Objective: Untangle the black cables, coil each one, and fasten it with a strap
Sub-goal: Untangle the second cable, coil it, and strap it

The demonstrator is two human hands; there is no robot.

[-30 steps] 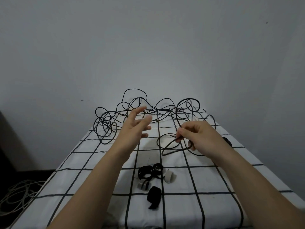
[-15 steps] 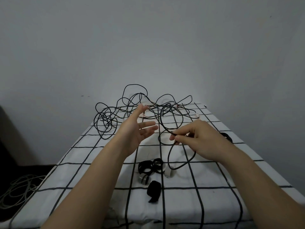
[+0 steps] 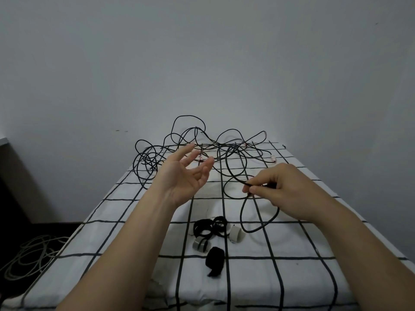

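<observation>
A tangle of thin black cables point(image 3: 190, 144) lies in loose loops at the far end of the table. My right hand point(image 3: 278, 189) pinches one black cable between thumb and fingers, and a loop point(image 3: 244, 227) of it hangs down from the hand. My left hand point(image 3: 186, 176) is held above the table with the palm up and the fingers spread, holding nothing. Black straps point(image 3: 210, 226) lie rolled in the middle of the table, with another black strap point(image 3: 215, 260) closer to me.
The table point(image 3: 314, 277) wears a white cloth with a black grid. Two grey-white rolls point(image 3: 237, 235) point(image 3: 200, 244) sit beside the straps. A plain wall stands right behind the table. Pale cables point(image 3: 29, 257) lie heaped on the dark floor at the left.
My right hand has drawn the pinched cable toward me, and the loop beneath it now hangs longer. My left hand has turned palm up and opened wider.
</observation>
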